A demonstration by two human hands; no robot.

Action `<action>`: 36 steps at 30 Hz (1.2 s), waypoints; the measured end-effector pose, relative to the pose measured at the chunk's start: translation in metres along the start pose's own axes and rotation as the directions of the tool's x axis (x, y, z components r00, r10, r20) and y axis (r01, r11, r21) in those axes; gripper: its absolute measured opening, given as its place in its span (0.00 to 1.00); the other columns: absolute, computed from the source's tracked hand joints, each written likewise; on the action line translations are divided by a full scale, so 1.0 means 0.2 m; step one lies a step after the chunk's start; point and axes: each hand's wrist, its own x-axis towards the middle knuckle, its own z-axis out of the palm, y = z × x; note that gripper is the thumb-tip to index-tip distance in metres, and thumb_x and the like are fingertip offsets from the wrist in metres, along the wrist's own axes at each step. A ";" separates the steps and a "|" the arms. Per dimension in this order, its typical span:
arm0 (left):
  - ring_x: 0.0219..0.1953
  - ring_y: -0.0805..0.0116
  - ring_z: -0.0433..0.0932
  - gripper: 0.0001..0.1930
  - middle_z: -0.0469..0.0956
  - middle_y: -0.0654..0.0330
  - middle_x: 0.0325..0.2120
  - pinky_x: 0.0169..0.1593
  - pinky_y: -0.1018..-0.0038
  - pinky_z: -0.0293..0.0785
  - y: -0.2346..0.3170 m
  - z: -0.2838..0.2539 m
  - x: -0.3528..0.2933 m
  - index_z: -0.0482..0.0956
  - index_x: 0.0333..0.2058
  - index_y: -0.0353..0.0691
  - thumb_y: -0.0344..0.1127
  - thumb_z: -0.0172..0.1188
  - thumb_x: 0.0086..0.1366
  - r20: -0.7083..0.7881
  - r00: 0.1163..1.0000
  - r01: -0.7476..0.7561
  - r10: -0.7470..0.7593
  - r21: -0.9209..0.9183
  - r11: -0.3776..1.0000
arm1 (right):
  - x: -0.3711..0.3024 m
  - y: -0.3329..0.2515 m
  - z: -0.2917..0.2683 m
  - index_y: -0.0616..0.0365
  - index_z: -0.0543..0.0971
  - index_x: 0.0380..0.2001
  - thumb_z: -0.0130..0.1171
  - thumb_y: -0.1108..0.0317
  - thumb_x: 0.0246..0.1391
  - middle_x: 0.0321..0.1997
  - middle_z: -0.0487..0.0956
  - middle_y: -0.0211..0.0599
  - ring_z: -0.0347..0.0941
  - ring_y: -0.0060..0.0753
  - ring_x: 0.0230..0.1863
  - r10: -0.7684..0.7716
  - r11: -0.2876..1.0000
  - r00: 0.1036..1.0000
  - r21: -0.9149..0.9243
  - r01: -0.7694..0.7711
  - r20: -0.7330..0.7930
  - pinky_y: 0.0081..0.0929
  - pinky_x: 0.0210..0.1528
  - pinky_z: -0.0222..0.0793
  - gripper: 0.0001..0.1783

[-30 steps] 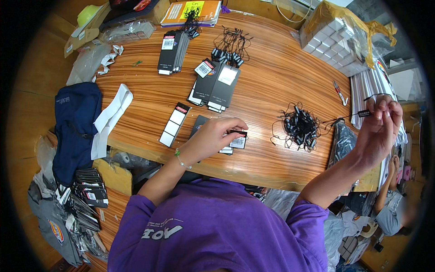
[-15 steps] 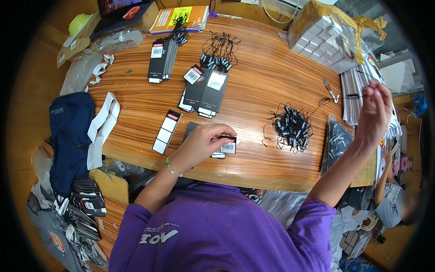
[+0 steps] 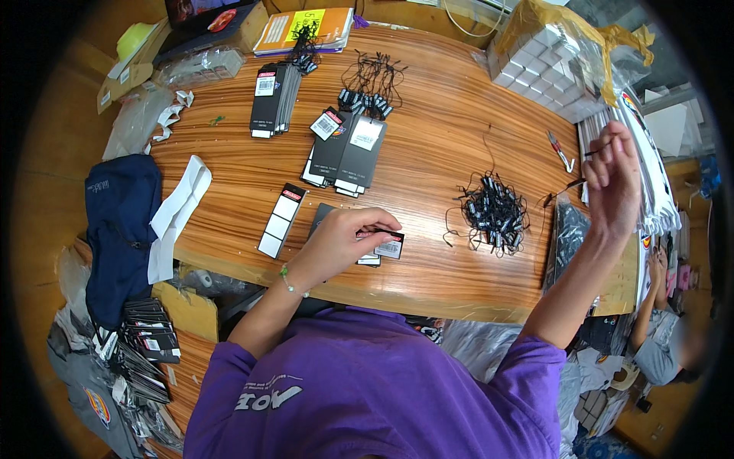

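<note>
My left hand (image 3: 336,241) is closed at the near edge of the table, pinching a small black hang tag (image 3: 390,245) with a white barcode label. Under that hand lie more dark tags, mostly covered by it. My right hand (image 3: 614,180) is raised over the right side, fingers curled together on a thin black string (image 3: 564,191) that trails off to the left. Left of it sits a tangled pile of black strings (image 3: 493,214) with small silvery-grey ends. A black tag strip with white panels (image 3: 281,222) rests left of my left hand.
Farther back are dark hang tags with strings (image 3: 348,149) and another tag stack (image 3: 274,99). Red-handled snippers (image 3: 560,151) lie near a stack of white packs (image 3: 638,161). At the back right stands a bag of small white boxes (image 3: 543,65). Another person (image 3: 659,336) is at far right.
My right hand has moved left and slightly lower, with the black string swinging along. The tag in my left hand has shifted slightly right and tilted. A white paper strip at left has shifted.
</note>
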 end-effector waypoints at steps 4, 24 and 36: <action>0.33 0.76 0.77 0.08 0.80 0.59 0.32 0.37 0.81 0.72 -0.01 0.01 0.01 0.79 0.36 0.33 0.27 0.59 0.56 -0.051 0.999 -0.017 0.015 -0.036 0.999 | -0.04 0.20 0.04 0.66 0.73 0.39 0.47 0.78 0.53 0.33 0.71 0.37 0.61 0.19 0.24 -0.034 0.999 0.992 0.014 0.036 -0.122 0.16 0.28 0.57 0.10; 0.32 0.76 0.75 0.07 0.78 0.58 0.31 0.38 0.81 0.72 0.02 -0.04 0.00 0.77 0.34 0.31 0.24 0.60 0.55 -0.190 0.978 0.050 -0.080 -0.159 0.986 | -0.11 0.23 0.18 0.64 0.74 0.32 0.47 0.77 0.53 0.26 0.68 0.29 0.56 0.17 0.23 -0.269 0.951 0.955 -0.189 0.243 -0.127 0.14 0.25 0.51 0.06; 0.32 0.77 0.76 0.08 0.79 0.62 0.30 0.36 0.82 0.72 0.01 -0.03 -0.02 0.78 0.35 0.33 0.26 0.60 0.55 -0.201 0.978 0.012 -0.048 -0.176 0.984 | -0.04 0.24 0.13 0.63 0.73 0.35 0.46 0.77 0.56 0.29 0.68 0.32 0.58 0.19 0.26 -0.214 0.967 0.972 -0.163 0.197 -0.097 0.17 0.28 0.55 0.06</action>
